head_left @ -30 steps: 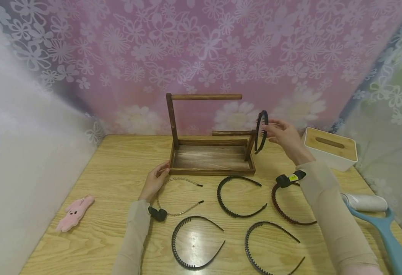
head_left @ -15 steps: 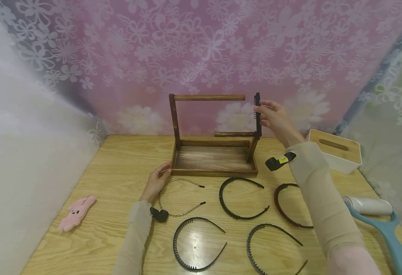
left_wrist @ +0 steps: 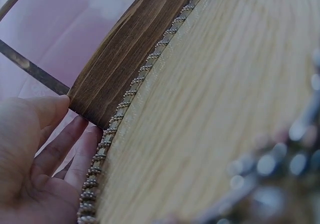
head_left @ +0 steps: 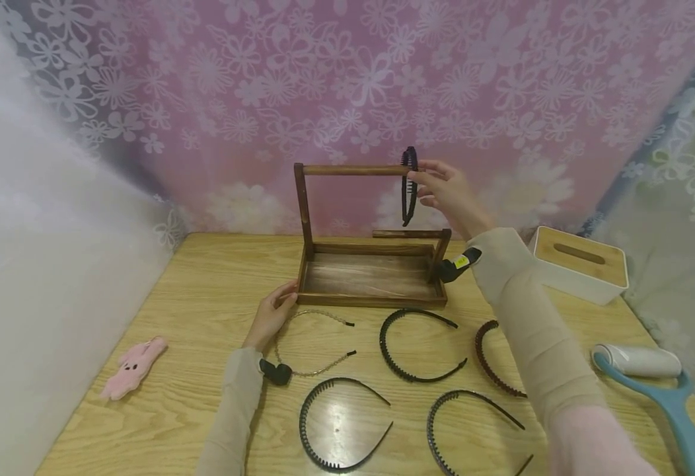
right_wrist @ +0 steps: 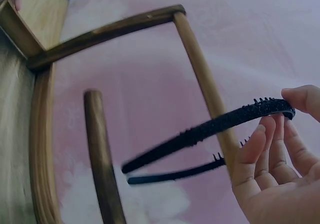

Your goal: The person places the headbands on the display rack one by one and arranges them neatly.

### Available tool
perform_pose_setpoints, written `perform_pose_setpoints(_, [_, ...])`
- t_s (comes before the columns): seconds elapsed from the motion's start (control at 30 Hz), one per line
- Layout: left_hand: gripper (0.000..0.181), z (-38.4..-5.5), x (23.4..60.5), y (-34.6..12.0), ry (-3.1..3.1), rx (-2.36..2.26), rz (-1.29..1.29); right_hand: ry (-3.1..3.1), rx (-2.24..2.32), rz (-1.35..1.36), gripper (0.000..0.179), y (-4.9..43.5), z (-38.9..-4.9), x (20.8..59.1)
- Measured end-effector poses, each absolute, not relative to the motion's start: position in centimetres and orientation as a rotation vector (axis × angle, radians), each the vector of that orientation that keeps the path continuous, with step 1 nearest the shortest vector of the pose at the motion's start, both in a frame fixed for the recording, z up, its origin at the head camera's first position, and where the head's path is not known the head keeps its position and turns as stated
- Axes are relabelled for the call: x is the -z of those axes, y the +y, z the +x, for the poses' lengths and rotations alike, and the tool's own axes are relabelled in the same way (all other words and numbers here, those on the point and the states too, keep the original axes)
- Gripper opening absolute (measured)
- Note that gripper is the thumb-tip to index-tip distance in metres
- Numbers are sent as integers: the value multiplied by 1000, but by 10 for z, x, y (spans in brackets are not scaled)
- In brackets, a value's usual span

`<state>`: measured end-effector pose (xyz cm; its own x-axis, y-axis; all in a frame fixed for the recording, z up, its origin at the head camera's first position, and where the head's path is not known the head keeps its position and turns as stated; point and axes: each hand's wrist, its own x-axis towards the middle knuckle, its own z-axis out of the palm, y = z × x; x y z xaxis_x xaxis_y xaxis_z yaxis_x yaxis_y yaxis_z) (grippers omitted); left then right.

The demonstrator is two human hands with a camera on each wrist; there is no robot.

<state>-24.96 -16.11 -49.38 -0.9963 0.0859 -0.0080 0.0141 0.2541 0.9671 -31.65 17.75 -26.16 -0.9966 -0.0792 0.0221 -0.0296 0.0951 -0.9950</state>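
My right hand (head_left: 450,196) pinches a black toothed headband (right_wrist: 210,130) by its curved middle. In the right wrist view the headband's two arms lie on either side of the upper bar (right_wrist: 204,74) of a dark wooden stand. In the head view the headband (head_left: 409,192) hangs upright near that bar's free right end. My left hand (head_left: 271,316) holds the front left corner of the stand's tray base (head_left: 371,300). The left wrist view shows its thumb and fingers at the wooden corner (left_wrist: 120,59), beside a beaded headband (left_wrist: 131,91) on the table.
Several headbands lie on the table, among them a black one (head_left: 385,350) and a brown one (head_left: 483,360). The stand's lower bar (head_left: 407,233) juts leftward. A tissue box (head_left: 579,264) and blue-handled lint roller (head_left: 668,396) lie right, a pink plush (head_left: 135,367) left.
My right hand has risen and moved left with the black headband, from beside the lower bar's post to the upper bar's end. The left hand stays at the tray corner.
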Motion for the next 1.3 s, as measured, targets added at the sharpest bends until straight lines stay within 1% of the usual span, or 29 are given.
perform_pose_setpoints(0.37, [43, -250, 495, -160, 2402, -1925, 81, 2162, 2066, -186, 48, 110, -328, 273])
perform_pose_setpoints(0.67, [42, -252, 497, -157, 2433, -1919, 56, 2208, 1995, -142, 47, 59, -340, 281])
perform_pose_setpoints(1.03, [42, -251, 498, -156, 2456, -1906, 78, 2145, 1993, -193, 48, 35, -346, 288])
perform_pose_setpoints(1.3, [41, -253, 497, -151, 2434, -1914, 55, 2140, 1988, -198, 48, 35, -347, 294])
